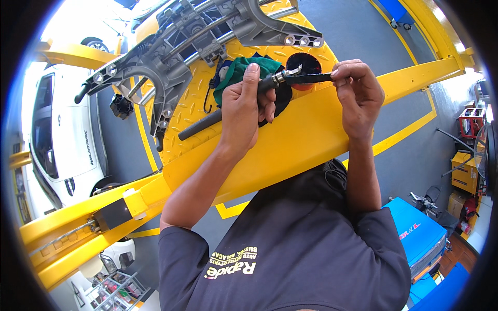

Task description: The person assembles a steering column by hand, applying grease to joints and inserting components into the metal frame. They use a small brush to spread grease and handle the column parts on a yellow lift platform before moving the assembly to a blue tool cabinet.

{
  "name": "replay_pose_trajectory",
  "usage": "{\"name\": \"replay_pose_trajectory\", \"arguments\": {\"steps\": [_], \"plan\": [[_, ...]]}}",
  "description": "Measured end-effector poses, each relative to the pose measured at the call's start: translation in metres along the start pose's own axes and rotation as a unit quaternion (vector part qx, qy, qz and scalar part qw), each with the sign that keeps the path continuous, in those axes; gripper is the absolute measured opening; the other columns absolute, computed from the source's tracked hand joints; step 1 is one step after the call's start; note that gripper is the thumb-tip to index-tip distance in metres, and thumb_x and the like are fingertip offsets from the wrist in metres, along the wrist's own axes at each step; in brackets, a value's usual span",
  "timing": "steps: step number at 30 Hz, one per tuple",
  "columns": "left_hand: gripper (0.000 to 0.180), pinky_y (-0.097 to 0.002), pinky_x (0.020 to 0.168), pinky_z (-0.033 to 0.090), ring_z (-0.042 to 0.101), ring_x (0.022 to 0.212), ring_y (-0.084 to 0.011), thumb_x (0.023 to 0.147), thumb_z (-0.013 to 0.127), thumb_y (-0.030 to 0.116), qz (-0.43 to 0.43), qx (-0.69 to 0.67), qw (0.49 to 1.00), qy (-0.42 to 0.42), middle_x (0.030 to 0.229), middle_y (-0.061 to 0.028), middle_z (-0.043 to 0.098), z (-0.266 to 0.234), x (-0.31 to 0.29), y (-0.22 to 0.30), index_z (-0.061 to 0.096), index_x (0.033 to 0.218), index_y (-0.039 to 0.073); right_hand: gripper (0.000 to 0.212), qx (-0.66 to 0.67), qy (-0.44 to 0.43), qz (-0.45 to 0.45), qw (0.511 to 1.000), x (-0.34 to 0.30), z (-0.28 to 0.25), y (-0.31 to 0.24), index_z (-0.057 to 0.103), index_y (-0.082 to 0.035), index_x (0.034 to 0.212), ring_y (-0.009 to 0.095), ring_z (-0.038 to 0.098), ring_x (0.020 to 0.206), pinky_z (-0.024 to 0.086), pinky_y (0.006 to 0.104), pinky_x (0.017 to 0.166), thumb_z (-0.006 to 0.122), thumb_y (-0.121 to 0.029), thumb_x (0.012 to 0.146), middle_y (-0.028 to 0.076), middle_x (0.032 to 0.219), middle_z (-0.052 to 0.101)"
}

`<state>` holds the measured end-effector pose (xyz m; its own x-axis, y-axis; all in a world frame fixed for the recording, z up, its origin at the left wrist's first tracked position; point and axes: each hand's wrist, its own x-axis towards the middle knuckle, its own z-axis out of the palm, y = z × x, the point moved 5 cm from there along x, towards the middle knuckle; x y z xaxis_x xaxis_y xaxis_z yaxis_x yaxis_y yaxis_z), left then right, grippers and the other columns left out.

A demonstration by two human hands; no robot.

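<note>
My left hand (pixel 244 106) is closed around a long black rod-shaped tool (pixel 199 126) with a silver metal collar near its tip. Its thumb points up along the side. My right hand (pixel 358 93) pinches the far end of a narrow black strip (pixel 310 79) between thumb and fingertips. The strip reaches back to the tool's metal end; whether it is fixed there I cannot tell. Behind the strip stands a round container (pixel 303 63), dark inside with an orange-red lower edge. A green and black cloth (pixel 241 70) lies bunched just behind my left hand.
A yellow treadplate platform (pixel 189 106) and a broad yellow beam (pixel 295 135) lie under my hands. A grey metal clamp frame (pixel 179 57) with threaded rods stands at the far side. A white vehicle (pixel 67 135) is on the left, a blue box (pixel 417 233) at the right.
</note>
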<state>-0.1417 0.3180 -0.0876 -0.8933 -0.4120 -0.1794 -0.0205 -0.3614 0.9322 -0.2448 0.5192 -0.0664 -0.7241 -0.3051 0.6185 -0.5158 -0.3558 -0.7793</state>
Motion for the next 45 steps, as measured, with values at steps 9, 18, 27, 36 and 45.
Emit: {"name": "replay_pose_trajectory", "arguments": {"steps": [9,18,27,36,45], "plan": [[0.045,-0.0232,0.044,0.036,0.049,0.046,-0.0089,0.112,0.057,0.041,-0.015,-0.006,1.0,0.005,0.068,-0.0028,0.063,0.001,0.001,0.002,0.067,0.081,0.009,0.024,-0.004,-0.002,0.009,1.0,0.0,-0.001,0.002,0.07,0.0,0.104,0.013,0.061,0.092,0.048,0.028,0.088,0.055,0.013,0.09,0.006,0.099,0.068],[0.036,-0.0265,0.049,0.035,0.046,0.048,-0.0111,0.111,0.06,0.039,-0.055,-0.058,0.997,0.012,0.072,-0.0045,0.062,-0.002,0.006,0.001,0.062,0.091,0.009,0.023,0.006,-0.006,0.008,1.0,0.001,0.004,0.001,0.069,0.0,0.105,0.012,0.061,0.093,0.048,0.0277,0.087,0.055,0.012,0.092,0.006,0.1,0.068],[0.038,-0.025,0.057,0.039,0.051,0.06,-0.0098,0.112,0.058,0.041,-0.035,-0.068,0.997,0.03,0.08,-0.0037,0.066,-0.003,0.008,-0.001,0.068,0.1,0.006,0.018,-0.068,0.027,0.047,0.996,0.008,-0.017,-0.003,0.07,0.0,0.109,0.012,0.064,0.091,0.053,0.0299,0.086,0.057,0.004,0.097,0.007,0.101,0.07],[0.037,-0.024,0.073,0.042,0.053,0.082,-0.0074,0.112,0.058,0.042,0.069,-0.021,0.994,-0.078,0.103,-0.004,0.07,0.005,0.011,0.002,0.067,0.121,0.007,0.016,-0.328,-0.108,0.101,0.933,0.033,0.01,-0.021,0.074,-0.001,0.107,0.024,0.075,0.087,0.06,0.0327,0.079,0.07,-0.008,0.093,0.013,0.106,0.078],[0.028,-0.026,0.081,0.049,0.063,0.094,-0.0093,0.109,0.066,0.033,0.083,-0.023,0.993,-0.076,0.118,-0.0069,0.075,0.007,0.01,0.004,0.064,0.125,0.011,0.016,-0.334,-0.081,0.094,0.935,0.037,0.011,-0.029,0.076,-0.001,0.108,0.024,0.076,0.088,0.06,0.0332,0.077,0.072,-0.012,0.097,0.013,0.106,0.078]]}}
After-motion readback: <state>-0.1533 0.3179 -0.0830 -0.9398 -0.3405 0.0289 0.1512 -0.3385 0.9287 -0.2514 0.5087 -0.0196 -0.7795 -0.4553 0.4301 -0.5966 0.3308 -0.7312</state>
